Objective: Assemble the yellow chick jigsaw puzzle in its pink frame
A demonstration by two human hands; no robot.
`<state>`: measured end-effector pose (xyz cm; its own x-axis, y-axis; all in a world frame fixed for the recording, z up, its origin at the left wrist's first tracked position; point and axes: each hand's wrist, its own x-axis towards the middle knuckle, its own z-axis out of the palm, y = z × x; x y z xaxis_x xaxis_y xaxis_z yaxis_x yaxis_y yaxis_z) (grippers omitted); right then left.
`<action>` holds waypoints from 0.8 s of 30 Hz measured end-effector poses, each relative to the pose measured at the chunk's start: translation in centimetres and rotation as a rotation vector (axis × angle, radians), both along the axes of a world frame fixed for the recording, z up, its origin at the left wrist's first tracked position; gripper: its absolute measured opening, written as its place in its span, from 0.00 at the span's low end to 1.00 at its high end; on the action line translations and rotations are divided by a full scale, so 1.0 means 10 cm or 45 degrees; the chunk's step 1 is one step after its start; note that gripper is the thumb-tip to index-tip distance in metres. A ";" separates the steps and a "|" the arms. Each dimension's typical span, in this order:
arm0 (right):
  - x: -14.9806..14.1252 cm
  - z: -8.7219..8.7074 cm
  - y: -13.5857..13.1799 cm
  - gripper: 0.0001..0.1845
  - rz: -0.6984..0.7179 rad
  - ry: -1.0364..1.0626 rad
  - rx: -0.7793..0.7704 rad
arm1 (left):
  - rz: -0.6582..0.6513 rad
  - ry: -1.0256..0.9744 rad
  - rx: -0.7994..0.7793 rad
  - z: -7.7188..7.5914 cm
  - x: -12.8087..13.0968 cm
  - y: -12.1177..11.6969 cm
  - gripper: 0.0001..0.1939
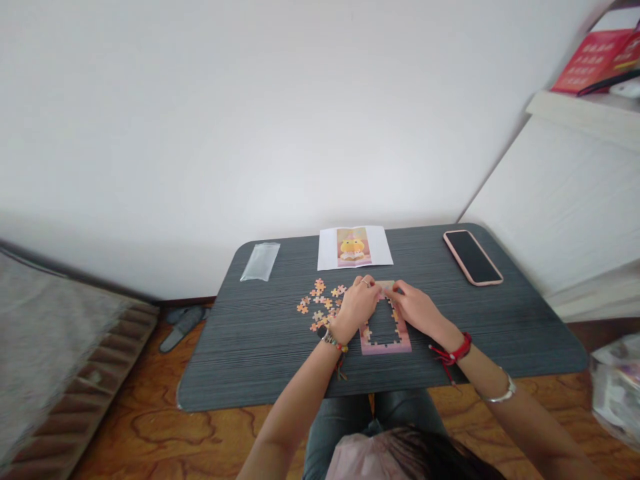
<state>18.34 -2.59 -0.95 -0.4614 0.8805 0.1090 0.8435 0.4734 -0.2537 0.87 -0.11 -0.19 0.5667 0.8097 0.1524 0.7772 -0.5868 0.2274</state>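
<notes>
A partly assembled jigsaw puzzle (385, 349) lies on the dark table; its pink border surrounds an open middle where the tabletop shows. My left hand (357, 307) curls over its upper left part, and the fingertips are closed at the top edge. From the other side, my right hand (419, 308) pinches at the upper right of the border. The thumbs and fingers nearly meet there, so any single piece between them is hidden. Loose puzzle pieces (319, 315) are scattered to the left of my left hand, some partly covered by it.
Behind the puzzle lies a folded reference sheet (327, 250) with a yellow figure printed on it. A clear plastic bag (261, 261) rests at the table's back left, and a pink-cased phone (473, 257) at the right. The table (240, 347) stands against a white wall.
</notes>
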 end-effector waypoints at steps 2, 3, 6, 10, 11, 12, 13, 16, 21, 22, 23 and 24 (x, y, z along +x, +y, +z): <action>0.01 -0.01 0.01 0.16 0.003 0.013 -0.004 | -0.007 -0.016 0.000 0.03 -0.02 0.00 0.11; 0.01 -0.02 0.02 0.16 0.000 0.050 -0.005 | -0.002 -0.044 0.003 0.05 -0.05 0.00 0.12; 0.03 -0.05 0.06 0.17 -0.002 0.253 0.013 | 0.074 -0.231 0.026 0.16 -0.25 -0.03 0.14; 0.03 0.02 0.12 0.17 -0.047 0.519 0.043 | 0.294 -0.411 0.052 0.27 -0.74 -0.15 0.13; 0.02 0.06 0.13 0.16 -0.061 0.563 0.045 | 0.351 -0.428 0.058 0.28 -0.86 -0.20 0.13; 0.00 0.11 0.14 0.15 -0.070 0.597 0.045 | 0.395 -0.434 0.056 0.27 -0.98 -0.25 0.13; -0.02 0.15 0.16 0.14 -0.072 0.620 0.040 | 0.433 -0.437 0.052 0.26 -1.09 -0.30 0.12; -0.15 0.29 0.18 0.11 -0.048 0.622 -0.006 | 0.555 -0.439 0.032 0.20 -1.30 -0.47 0.12; -0.47 0.41 0.18 0.10 0.162 0.485 -0.120 | 0.670 -0.467 -0.024 0.12 -1.43 -0.68 0.13; -0.53 0.42 0.18 0.10 0.204 0.463 -0.144 | 0.690 -0.470 -0.031 0.12 -1.44 -0.70 0.13; -0.59 0.42 0.18 0.10 0.238 0.443 -0.167 | 0.708 -0.473 -0.038 0.11 -1.45 -0.72 0.13; -0.64 0.41 0.17 0.09 0.266 0.422 -0.188 | 0.723 -0.475 -0.047 0.10 -1.46 -0.73 0.13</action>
